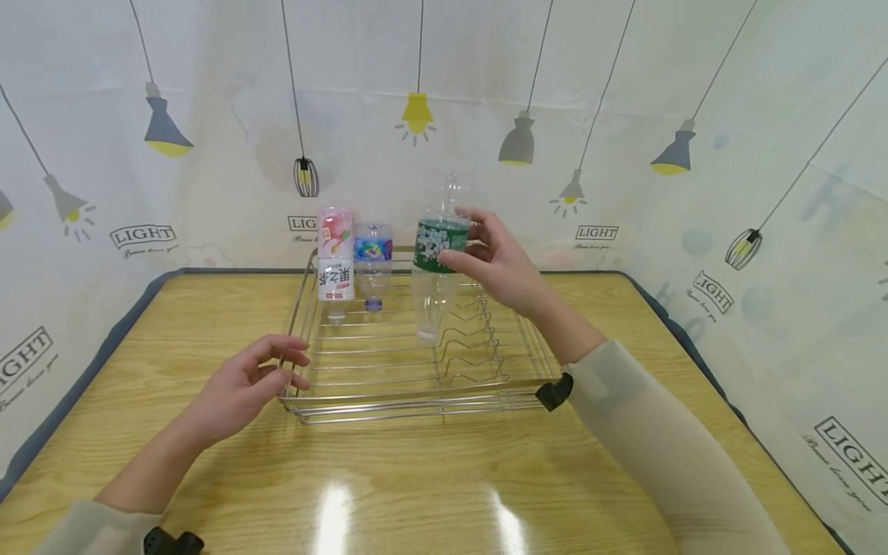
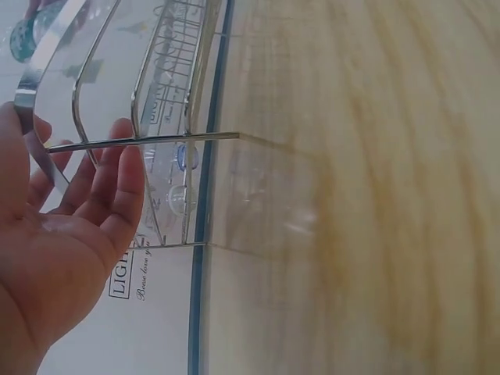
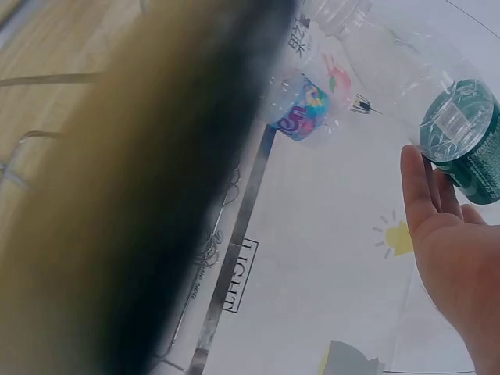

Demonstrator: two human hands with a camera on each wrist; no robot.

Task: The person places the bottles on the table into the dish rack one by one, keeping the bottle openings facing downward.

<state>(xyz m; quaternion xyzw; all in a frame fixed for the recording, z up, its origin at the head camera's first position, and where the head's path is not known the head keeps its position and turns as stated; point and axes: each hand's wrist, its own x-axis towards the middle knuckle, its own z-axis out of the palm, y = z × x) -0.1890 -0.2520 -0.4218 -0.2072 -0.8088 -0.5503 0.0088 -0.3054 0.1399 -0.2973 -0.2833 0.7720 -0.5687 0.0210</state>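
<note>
A wire dish rack [image 1: 375, 398] stands on the wooden table. My left hand [image 1: 243, 389] is at its front left corner, fingers curled about the side rail, as the left wrist view [image 2: 86, 211] also shows. My right hand [image 1: 502, 270] holds a clear plastic bottle with a green label [image 1: 432, 245], thumb on the near side and fingers behind. That bottle is upside down, its neck low over the rack's wires. Left of it, a pink-and-white labelled bottle [image 1: 336, 254] and a smaller bottle with a blue label [image 1: 373, 250] stand upside down at the rack's back left.
Wavy wire dividers [image 1: 479, 339] line the rack's right part. A patterned curtain [image 1: 472, 62] with printed lamps encloses the table's back and sides. Bare wooden tabletop [image 1: 416, 478] shows in front of the rack.
</note>
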